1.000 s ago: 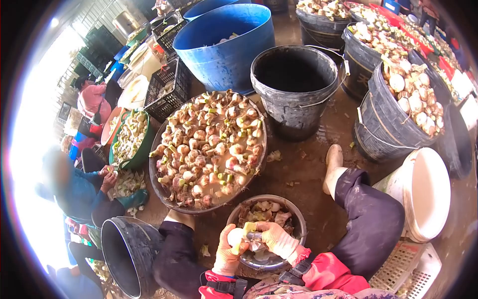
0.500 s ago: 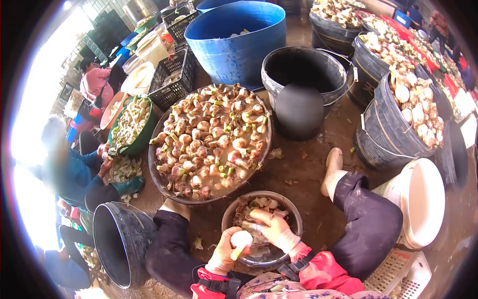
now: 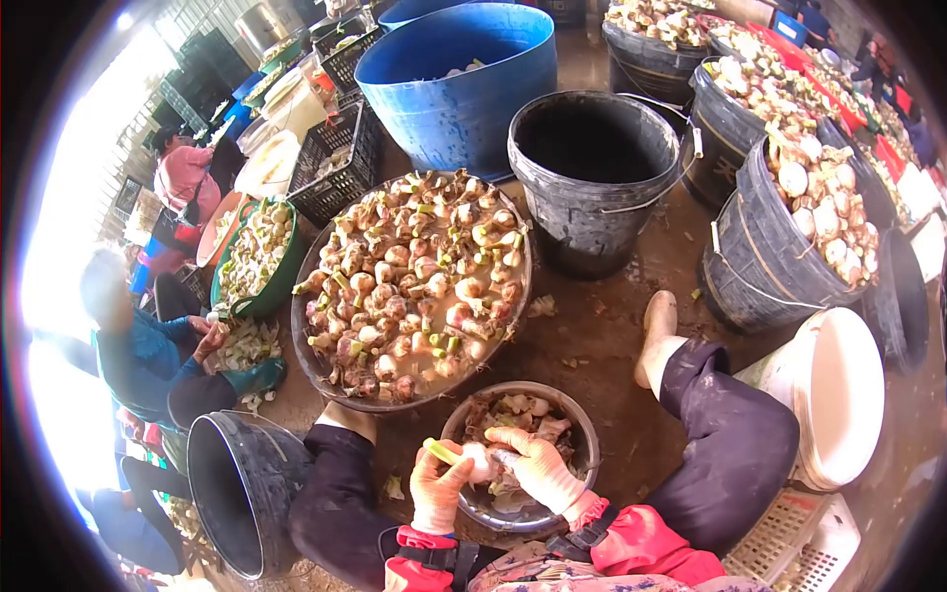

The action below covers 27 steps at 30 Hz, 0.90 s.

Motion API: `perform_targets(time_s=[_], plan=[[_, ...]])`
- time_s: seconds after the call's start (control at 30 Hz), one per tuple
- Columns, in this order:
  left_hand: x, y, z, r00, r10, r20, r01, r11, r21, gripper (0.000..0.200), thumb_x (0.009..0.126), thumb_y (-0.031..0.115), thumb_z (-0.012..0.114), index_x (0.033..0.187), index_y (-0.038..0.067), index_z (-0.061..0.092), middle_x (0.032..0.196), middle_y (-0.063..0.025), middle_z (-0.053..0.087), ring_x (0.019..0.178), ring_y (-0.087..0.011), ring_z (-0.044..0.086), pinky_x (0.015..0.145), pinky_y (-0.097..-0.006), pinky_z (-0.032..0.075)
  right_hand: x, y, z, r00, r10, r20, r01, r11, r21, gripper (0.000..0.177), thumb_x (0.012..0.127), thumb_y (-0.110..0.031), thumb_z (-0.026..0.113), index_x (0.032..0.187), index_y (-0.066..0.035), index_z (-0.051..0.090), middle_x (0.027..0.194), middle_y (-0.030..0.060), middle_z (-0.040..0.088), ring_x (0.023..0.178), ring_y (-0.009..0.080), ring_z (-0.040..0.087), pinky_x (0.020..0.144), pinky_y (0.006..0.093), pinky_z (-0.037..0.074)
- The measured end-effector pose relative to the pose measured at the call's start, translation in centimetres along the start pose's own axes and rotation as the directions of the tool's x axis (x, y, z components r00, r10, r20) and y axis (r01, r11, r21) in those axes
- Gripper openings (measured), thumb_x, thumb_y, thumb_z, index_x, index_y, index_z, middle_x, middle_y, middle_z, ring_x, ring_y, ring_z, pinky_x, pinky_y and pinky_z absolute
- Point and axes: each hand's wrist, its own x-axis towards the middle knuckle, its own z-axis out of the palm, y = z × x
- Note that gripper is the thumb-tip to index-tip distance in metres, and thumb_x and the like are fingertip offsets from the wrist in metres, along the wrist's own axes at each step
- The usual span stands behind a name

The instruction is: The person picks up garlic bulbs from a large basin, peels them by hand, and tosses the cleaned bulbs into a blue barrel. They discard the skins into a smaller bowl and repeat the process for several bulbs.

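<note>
My left hand point(image 3: 435, 490), in an orange work glove, is closed around a white garlic bulb point(image 3: 480, 463) whose short green stem point(image 3: 442, 452) points up and left. Against the bulb's right side is my right hand point(image 3: 537, 468), also gloved, with its fingers closed on a small knife point(image 3: 505, 457), mostly hidden by the glove. Both hands are over a round basin point(image 3: 589, 434) holding peelings and garlic scraps point(image 3: 518, 409). Just beyond it stands a wide tub point(image 3: 305, 340) full of unpeeled garlic bulbs point(image 3: 409, 276) in muddy water.
A black bucket point(image 3: 582, 212) and a big blue tub point(image 3: 459, 109) stand ahead. Garlic-filled buckets point(image 3: 774, 237) line the right, with a white bucket point(image 3: 838, 395) nearer. At left are a tipped black bucket point(image 3: 247, 488) and a co-worker point(image 3: 148, 360) beside a green basket point(image 3: 258, 257).
My left hand has turned the bulb, so its green stem now points up and left instead of down. My right hand has moved in against the bulb.
</note>
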Motion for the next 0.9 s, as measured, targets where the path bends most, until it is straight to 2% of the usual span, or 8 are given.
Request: perform_targets(time_s=[0.23,0.37,0.43,0.5,0.7,0.73,0.8,0.9], plan=[[-1.1,0.7,-0.2,0.994,-0.113,0.01,0.107,0.895,-0.434,0.026,0.088,0.006,0.063,0.112,0.001,0.057,0.108,-0.0124,0.062,0.098,-0.0233,0.062,0.085,-0.0361,0.053,1.7,2.6,-2.4,0.934,0.316,-0.164,-0.095,0.665,0.741,0.036,0.083,0.011,0.048,0.115,0.0,0.061,0.101,0.0102,0.063,0.082,0.0194,0.063,0.07,0.0274,0.053],[-1.6,1.6,0.0,0.987,-0.115,0.11,0.159,0.75,-0.642,0.035,0.088,0.014,0.065,0.119,0.006,0.052,0.113,-0.0161,0.059,0.1,-0.0301,0.062,0.083,-0.0479,0.055,2.4,6.5,-3.5,0.855,0.317,-0.411,0.064,0.721,0.69,0.034,0.081,0.011,0.049,0.109,-0.003,0.064,0.093,0.0074,0.064,0.079,0.0198,0.062,0.071,0.0272,0.051],[-1.6,1.6,-0.2,0.987,-0.128,0.096,0.159,0.722,-0.674,0.035,0.089,0.016,0.063,0.121,0.009,0.051,0.115,-0.017,0.058,0.104,-0.0322,0.06,0.081,-0.0514,0.055,2.0,6.5,-3.6,0.947,0.111,-0.3,-0.023,0.96,0.281,0.031,0.081,0.009,0.054,0.108,-0.004,0.064,0.089,0.003,0.064,0.081,0.0171,0.062,0.075,0.026,0.049],[-1.7,1.6,-0.1,0.989,-0.123,0.076,0.144,0.779,-0.61,0.032,0.091,0.015,0.06,0.121,0.007,0.051,0.115,-0.0168,0.058,0.105,-0.0323,0.06,0.081,-0.0495,0.056,1.3,5.0,-1.8,0.974,-0.097,-0.205,0.062,0.983,-0.17,0.028,0.084,0.003,0.061,0.111,-0.005,0.063,0.095,0.0051,0.068,0.089,0.0123,0.064,0.083,0.0242,0.047],[-1.9,2.2,1.5,0.993,-0.076,0.092,0.071,0.995,0.064,0.011,0.087,0.005,0.06,0.098,0.003,0.062,0.096,-0.0103,0.064,0.09,-0.0209,0.062,0.079,-0.0311,0.052,-1.4,-4.3,1.1,0.999,-0.039,0.037,0.044,0.988,-0.147,0.04,0.083,0.007,0.052,0.121,-0.004,0.058,0.109,0.0124,0.067,0.1,0.0186,0.063,0.09,0.0283,0.047],[-1.9,1.0,1.9,0.992,0.074,0.098,-0.042,0.955,-0.294,0.014,0.082,0.001,0.063,0.095,0.005,0.064,0.094,-0.0096,0.064,0.09,-0.0218,0.062,0.081,-0.0322,0.051,-1.0,-2.5,1.4,0.998,-0.052,0.042,0.06,0.979,-0.194,0.038,0.083,0.008,0.052,0.119,-0.003,0.059,0.105,0.0128,0.067,0.097,0.0183,0.063,0.089,0.0288,0.047],[-1.8,0.7,1.8,0.91,0.393,0.131,-0.391,0.712,0.584,0.023,0.08,0.005,0.066,0.103,0.005,0.062,0.103,-0.0115,0.061,0.103,-0.026,0.058,0.089,-0.0348,0.047,-0.4,0.5,1.9,0.994,-0.107,-0.009,0.103,0.972,-0.212,0.036,0.083,0.008,0.051,0.116,-0.002,0.06,0.103,0.0115,0.067,0.096,0.018,0.063,0.087,0.0311,0.049],[-2.3,-0.1,1.3,0.95,0.256,0.18,-0.305,0.624,0.719,0.037,0.082,0.004,0.06,0.119,0.008,0.057,0.119,-0.0129,0.058,0.114,-0.0307,0.054,0.096,-0.0364,0.044,2.2,9.7,1.5,0.996,-0.09,0.008,0.09,0.995,-0.044,0.034,0.093,-0.01,0.05,0.126,-0.005,0.055,0.103,0.009,0.065,0.088,0.019,0.059,0.079,0.0306,0.049]])
